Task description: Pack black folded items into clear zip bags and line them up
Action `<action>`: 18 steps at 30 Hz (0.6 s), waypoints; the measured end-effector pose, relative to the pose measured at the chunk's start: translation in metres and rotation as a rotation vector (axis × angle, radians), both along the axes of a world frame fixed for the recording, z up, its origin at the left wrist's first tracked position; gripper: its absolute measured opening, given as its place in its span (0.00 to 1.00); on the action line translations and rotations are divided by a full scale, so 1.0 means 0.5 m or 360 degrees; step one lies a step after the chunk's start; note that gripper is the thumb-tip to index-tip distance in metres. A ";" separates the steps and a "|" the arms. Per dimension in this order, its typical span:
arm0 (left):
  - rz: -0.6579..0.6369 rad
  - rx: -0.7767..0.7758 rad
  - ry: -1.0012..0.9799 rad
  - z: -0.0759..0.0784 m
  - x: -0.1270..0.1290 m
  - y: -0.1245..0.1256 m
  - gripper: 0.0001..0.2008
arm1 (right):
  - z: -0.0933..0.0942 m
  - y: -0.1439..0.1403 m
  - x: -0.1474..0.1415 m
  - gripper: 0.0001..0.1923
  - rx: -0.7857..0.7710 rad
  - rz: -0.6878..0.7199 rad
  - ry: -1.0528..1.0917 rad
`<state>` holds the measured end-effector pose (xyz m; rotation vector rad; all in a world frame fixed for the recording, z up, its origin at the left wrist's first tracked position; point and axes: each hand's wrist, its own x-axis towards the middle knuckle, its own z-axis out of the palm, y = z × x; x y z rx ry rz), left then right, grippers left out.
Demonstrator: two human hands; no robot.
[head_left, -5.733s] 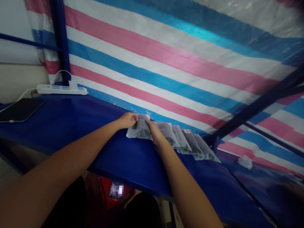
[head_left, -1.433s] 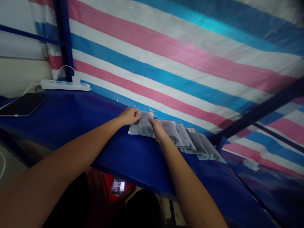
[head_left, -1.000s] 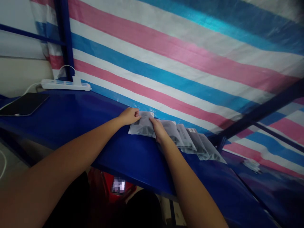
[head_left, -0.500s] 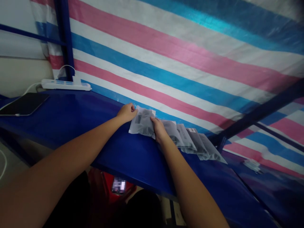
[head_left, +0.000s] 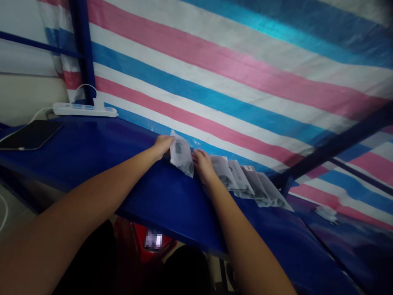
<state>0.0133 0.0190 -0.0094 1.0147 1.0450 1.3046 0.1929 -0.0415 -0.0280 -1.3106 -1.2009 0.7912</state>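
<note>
Far left: a dark tablet (head_left: 30, 135) lies flat on the blue table (head_left: 101, 159), a white cable running from its near corner. Behind it, a white power strip (head_left: 84, 109) rests at the table's back edge, beside a blue upright post (head_left: 82, 49). Centre: the left hand (head_left: 163, 146) has its fingers curled onto the left edge of a grey plastic pouch (head_left: 181, 154), gripping it; the pouch stands tilted up off the table, label side facing the camera, against the striped pink, white and blue tarpaulin (head_left: 233, 82). Just right of the pouch, the right hand (head_left: 202, 164) rests palm down on the table with fingers loosely bent; its fingertips lie near the pouch's lower corner, and contact cannot be told. Right: a row of about 4 overlapping grey pouches (head_left: 248, 184) lies flat along the table's back edge, starting just beside the right hand.
</note>
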 end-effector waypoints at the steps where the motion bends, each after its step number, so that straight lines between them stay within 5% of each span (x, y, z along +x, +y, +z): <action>1: 0.0083 -0.0023 -0.0128 0.004 -0.002 0.003 0.04 | 0.002 0.000 0.001 0.27 -0.0012 -0.0051 -0.0012; 7: 0.0401 0.0067 -0.0542 0.035 -0.032 0.018 0.07 | 0.016 -0.007 -0.006 0.24 0.0137 -0.0111 -0.0354; 13: 0.0276 0.0076 -0.0237 0.048 -0.025 -0.010 0.08 | 0.031 -0.023 -0.031 0.16 -0.0123 0.0113 0.0162; 18: 0.0166 0.0032 -0.0008 0.051 -0.022 -0.026 0.09 | 0.042 -0.027 -0.022 0.23 -0.0057 -0.0032 0.0388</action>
